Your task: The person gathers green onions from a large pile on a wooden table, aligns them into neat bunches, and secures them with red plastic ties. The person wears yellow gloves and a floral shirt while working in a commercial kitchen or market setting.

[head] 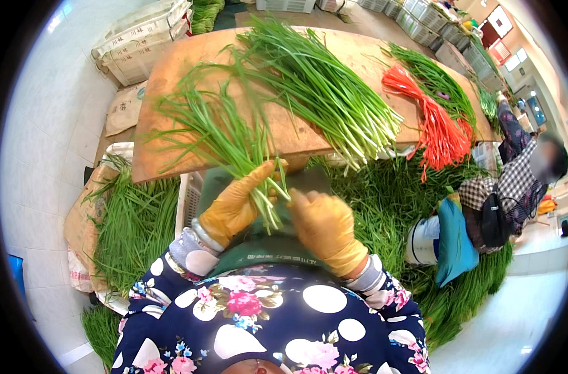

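Observation:
My left hand (235,203), in a yellow rubber glove, grips a small bunch of garlic chives (218,126) near the pale stem ends. The leaves fan out up and left over the wooden board (171,61). My right hand (326,226), gloved the same way, is blurred beside those stem ends with its fingers curled. Whether it pinches a leaf there cannot be made out. A larger pile of chives (321,89) lies across the board ahead, its white ends toward the lower right. Right of it hangs a bundle of red plastic ties (433,117), draped over the board's near edge.
More chives (433,75) lie at the board's right end. Loose greens cover the floor (382,196) at right and fill a container (134,224) at left. Stacked white crates (139,46) stand far left. A person (513,187) sits at right near a white bucket (423,240).

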The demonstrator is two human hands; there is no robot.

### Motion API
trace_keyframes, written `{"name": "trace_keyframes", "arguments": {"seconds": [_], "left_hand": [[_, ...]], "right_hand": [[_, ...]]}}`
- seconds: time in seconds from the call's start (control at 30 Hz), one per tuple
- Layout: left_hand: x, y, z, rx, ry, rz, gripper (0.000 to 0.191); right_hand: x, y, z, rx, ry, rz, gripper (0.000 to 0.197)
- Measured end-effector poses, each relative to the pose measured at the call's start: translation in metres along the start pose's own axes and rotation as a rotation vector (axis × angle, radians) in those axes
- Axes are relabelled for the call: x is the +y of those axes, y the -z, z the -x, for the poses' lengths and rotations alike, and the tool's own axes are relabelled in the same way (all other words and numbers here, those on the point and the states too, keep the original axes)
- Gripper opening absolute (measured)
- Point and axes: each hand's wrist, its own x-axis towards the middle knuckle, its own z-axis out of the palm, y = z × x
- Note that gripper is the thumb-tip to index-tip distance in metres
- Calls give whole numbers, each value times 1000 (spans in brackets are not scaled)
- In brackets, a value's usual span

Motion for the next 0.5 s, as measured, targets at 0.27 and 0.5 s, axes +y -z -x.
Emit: {"name": "trace_keyframes", "arguments": {"seconds": [0.27,0.5], "left_hand": [[3,8,-7,42,-5,15,24],[-10,10,-9,-22,-30,108,30]], "right_hand": [[25,26,24,-109,-69,-293,15],[26,6,-4,-208,-300,-858,19]]}}
